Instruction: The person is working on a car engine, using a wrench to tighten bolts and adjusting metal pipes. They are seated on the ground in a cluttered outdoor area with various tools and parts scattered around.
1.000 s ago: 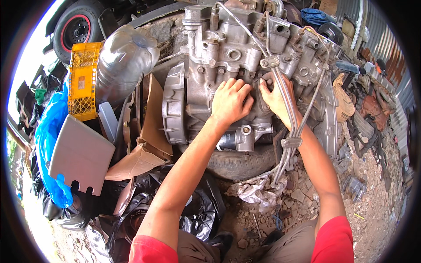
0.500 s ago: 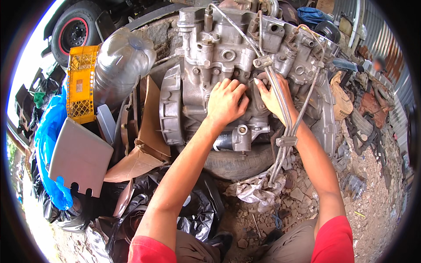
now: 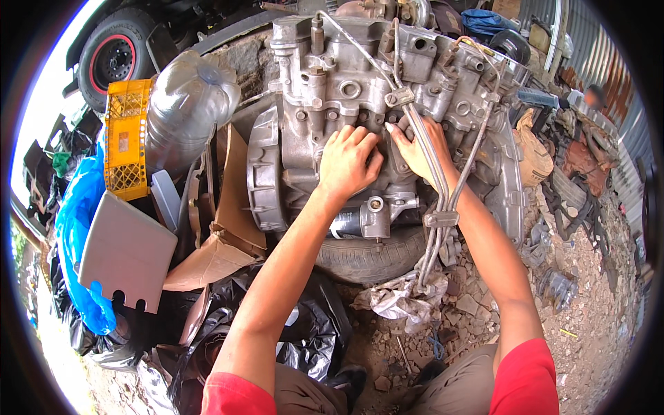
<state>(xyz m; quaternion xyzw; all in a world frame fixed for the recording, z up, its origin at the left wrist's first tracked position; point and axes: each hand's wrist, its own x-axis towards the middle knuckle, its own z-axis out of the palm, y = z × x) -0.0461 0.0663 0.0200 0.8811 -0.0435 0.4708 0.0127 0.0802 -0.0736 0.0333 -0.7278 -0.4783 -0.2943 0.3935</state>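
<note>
The grey engine [image 3: 297, 142] sits directly before the person, just above a tyre [image 3: 377, 261], and both hands are at the engine's near face. The left hand [image 3: 349, 162] lies against its middle with fingers curled and thumb a little apart; the right hand [image 3: 415, 153] is just to its right, behind the metal pipes [image 3: 436, 166] that cross the engine, thumb raised. The step in hand looks like close fingerwork on that face; the next move seems to call for steady, two-handed fingertip control without knocking the pipes. Whether either hand has hold of a part cannot be told: the left fingertips are turned away and the pipes partly cover the right fingers. Left of the engine, cardboard [image 3: 232, 187] hides whatever lies behind it.
</note>
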